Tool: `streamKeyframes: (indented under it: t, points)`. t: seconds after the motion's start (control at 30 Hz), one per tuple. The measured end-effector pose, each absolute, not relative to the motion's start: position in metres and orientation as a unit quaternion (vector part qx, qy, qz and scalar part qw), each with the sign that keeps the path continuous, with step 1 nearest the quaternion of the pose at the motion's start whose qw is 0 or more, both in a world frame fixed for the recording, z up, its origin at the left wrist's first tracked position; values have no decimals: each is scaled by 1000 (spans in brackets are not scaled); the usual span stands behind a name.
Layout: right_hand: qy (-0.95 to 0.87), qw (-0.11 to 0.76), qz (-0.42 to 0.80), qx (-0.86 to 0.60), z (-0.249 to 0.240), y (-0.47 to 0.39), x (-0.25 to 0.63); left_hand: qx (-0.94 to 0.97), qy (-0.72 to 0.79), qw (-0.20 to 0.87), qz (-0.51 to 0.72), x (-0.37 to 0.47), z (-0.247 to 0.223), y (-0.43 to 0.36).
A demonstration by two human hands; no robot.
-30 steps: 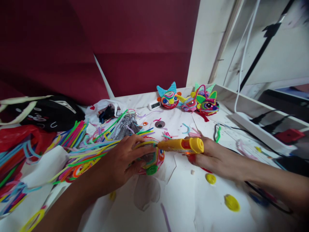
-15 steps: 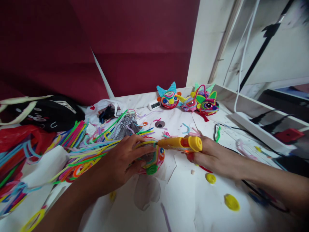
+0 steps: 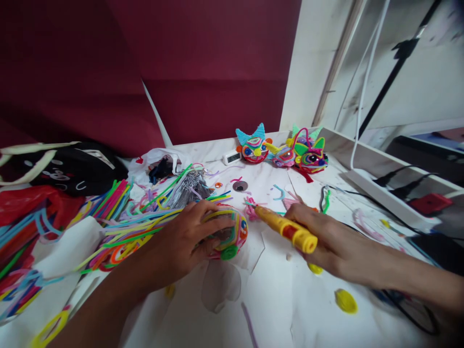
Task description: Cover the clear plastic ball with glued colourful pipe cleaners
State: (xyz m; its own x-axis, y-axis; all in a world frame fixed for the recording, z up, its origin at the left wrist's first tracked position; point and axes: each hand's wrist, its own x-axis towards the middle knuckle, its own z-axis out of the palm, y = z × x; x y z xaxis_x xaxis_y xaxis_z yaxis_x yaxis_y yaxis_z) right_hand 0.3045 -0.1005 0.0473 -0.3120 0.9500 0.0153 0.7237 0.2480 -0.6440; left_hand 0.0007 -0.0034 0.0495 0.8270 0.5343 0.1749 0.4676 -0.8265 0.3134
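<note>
Left hand (image 3: 195, 229) covers the left side of the colourful round craft (image 3: 238, 227); cannot inspect it. Right hand (image 3: 322, 234) hides the grip of the yellow glue gun (image 3: 290, 230) and part of a yellow disc (image 3: 315, 269). Digits on white display (image 3: 231, 157): too small to read. Black bag (image 3: 83, 169) cut off at left of view; black stand (image 3: 384, 79), at top.

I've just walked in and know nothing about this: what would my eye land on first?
Probably the bright yellow plastic glue gun in the person's right hand, beside the round multicoloured craft piece held by the left hand. Next, perhaps the round fuzzy figure with pointed blue ears at the back of the white marbled table, or the tangle of colourful fuzzy pipe cleaners on the left.
</note>
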Motion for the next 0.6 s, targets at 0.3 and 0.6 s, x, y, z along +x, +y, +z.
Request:
streamKeyframes:
  t: [0.3, 0.6]
  points:
    - [-803, 75, 222, -548, 10, -124, 308, 946, 259, 129, 148, 0, 47, -4]
    - [-871, 194, 76, -445, 35, -98, 270, 945, 247, 137, 166, 3, 49, -5]
